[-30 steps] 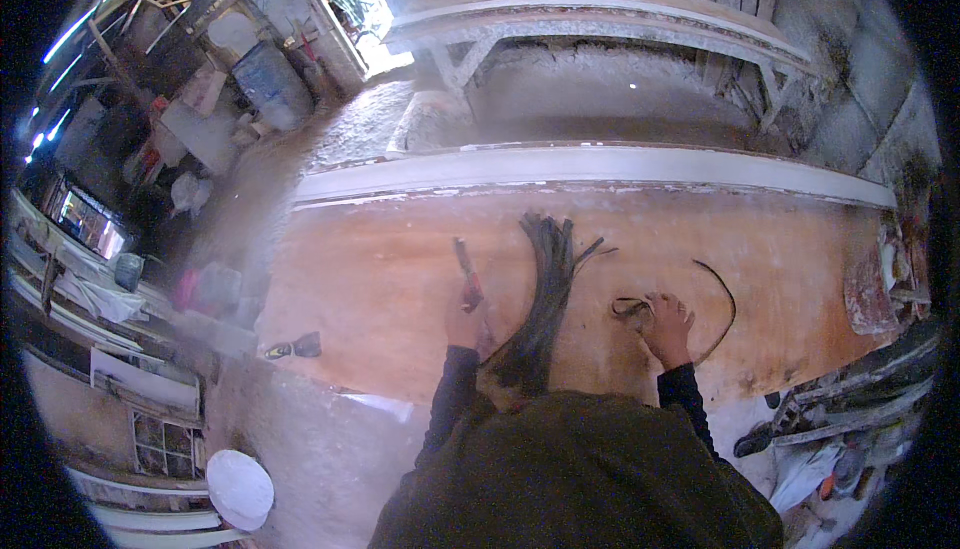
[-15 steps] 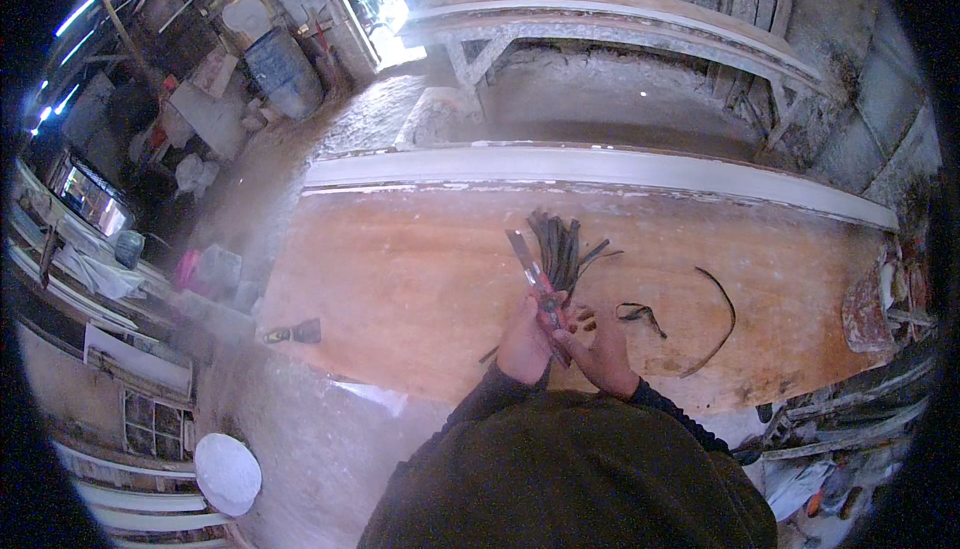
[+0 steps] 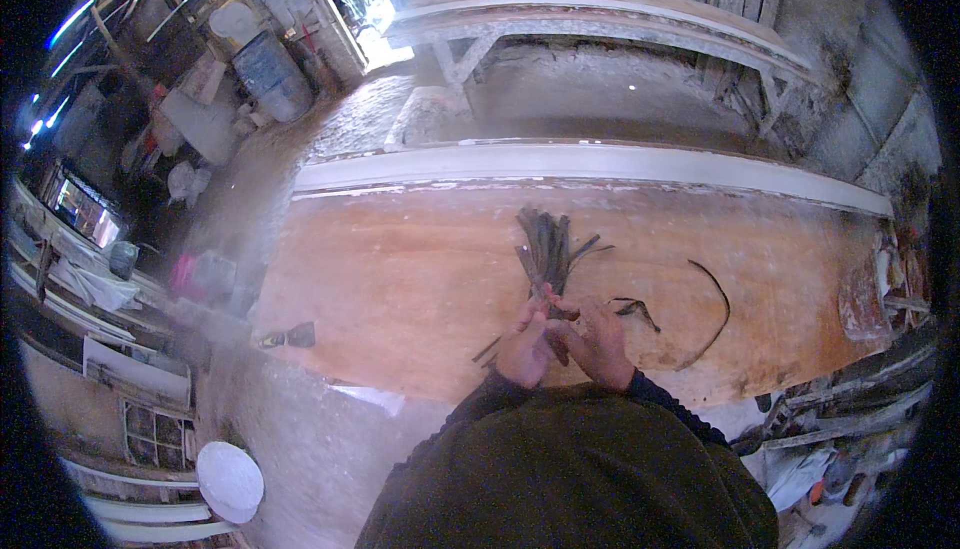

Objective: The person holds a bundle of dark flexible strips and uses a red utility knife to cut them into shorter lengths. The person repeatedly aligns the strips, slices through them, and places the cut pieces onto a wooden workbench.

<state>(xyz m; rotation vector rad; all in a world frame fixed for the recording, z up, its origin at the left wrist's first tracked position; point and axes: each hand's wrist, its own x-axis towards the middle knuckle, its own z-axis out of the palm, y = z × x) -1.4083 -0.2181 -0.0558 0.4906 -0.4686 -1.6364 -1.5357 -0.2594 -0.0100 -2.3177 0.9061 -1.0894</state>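
Note:
My two hands meet over the near middle of the wooden bench top (image 3: 400, 279). My left hand (image 3: 524, 351) is closed round a red-handled utility knife (image 3: 530, 265), its blade pointing away and left. Most of the handle is hidden by my fingers. My right hand (image 3: 602, 347) is closed against the left, its thumb and fingers at the knife handle. Just beyond the hands lies a bundle of dark strips (image 3: 548, 241), fanned at the far end; its near part is covered. Right of my hands are a short crumpled strip (image 3: 636, 311) and a long curved strip (image 3: 722, 307).
A scraper-like tool (image 3: 290, 336) lies at the bench's left end. Along the far edge runs a long white board (image 3: 580, 161). A stained reddish container (image 3: 862, 299) stands at the right end. Another long bench (image 3: 600, 14) stands beyond; a white round lid-like disc (image 3: 230, 477) is lower left.
The knife has turned in my hands, so its blade looks duller and its red handle shows less. My fingers have drawn closer together. The whole view has shifted slightly.

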